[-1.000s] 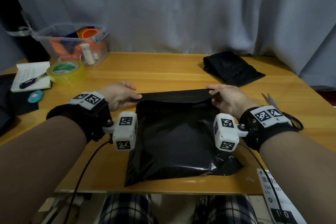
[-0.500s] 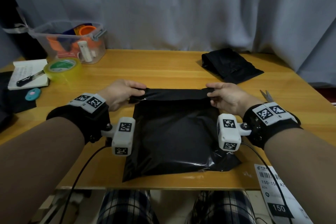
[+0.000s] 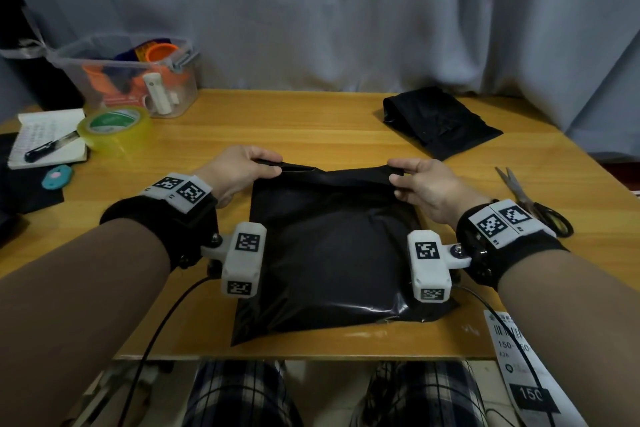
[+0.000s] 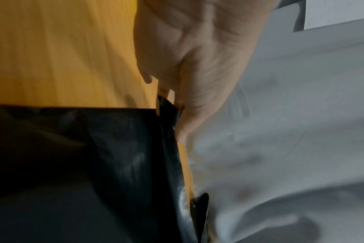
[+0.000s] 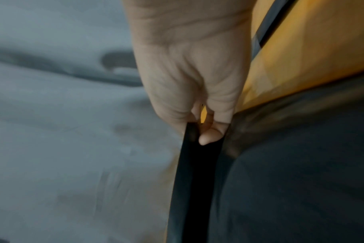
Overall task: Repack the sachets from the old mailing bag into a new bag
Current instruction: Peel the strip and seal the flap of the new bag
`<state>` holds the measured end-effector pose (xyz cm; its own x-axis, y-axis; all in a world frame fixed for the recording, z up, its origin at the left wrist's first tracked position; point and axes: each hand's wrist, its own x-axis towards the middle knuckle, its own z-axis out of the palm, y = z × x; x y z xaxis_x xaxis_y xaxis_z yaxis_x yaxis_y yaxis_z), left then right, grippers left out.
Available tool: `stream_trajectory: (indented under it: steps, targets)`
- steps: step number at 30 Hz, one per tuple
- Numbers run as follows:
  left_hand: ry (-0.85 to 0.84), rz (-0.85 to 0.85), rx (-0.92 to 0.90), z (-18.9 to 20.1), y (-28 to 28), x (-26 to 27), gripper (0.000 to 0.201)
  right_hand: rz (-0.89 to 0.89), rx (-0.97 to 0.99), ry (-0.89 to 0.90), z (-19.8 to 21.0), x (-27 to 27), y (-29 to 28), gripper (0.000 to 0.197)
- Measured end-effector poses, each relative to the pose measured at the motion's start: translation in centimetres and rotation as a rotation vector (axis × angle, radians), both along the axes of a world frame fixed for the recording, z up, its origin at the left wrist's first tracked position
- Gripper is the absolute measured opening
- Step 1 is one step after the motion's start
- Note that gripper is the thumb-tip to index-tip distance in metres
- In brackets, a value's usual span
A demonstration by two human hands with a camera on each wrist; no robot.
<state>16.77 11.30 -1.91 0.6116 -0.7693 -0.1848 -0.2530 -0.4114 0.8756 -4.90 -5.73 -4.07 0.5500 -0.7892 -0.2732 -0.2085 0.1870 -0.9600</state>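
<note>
Head view has the left hand (image 3: 239, 172) and right hand (image 3: 427, 189) each pinching a far corner of the black mailing bag's (image 3: 332, 253) flap, lifted slightly off the bulging bag lying flat on the wooden counter (image 3: 311, 128). Only the wrist views show the thumbs (image 5: 210, 136) pressed against curled fingers (image 4: 164, 89) with the flap between. Beyond lie a folded black bag (image 3: 440, 120), scissors (image 3: 530, 201), a tape roll (image 3: 116, 126), a clear bin (image 3: 138, 76) and a notebook (image 3: 45, 137).
</note>
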Motion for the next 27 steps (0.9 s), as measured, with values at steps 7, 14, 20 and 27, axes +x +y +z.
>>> stream_trajectory:
  steps: [7, 14, 20, 27]
  targets:
    - [0.076, 0.011, -0.027, -0.4, 1.0, 1.0, 0.024, -0.018, 0.134, -0.083, -0.1, -1.0, -0.6, 0.039]
    - [0.121, -0.073, 0.082, -0.5, 1.5, 1.3, 0.031, 0.065, 0.020, 0.068, -0.2, -1.2, -0.6, 0.046]
    - [0.129, -0.064, 0.105, -0.9, 1.4, 1.1, 0.039, 0.100, -0.098, 0.188, 0.2, -1.0, -0.4, 0.048]
    - [0.256, -0.015, 0.088, -1.0, 1.2, 0.7, 0.041, 0.076, -0.101, 0.217, 0.4, -1.2, -0.5, 0.047]
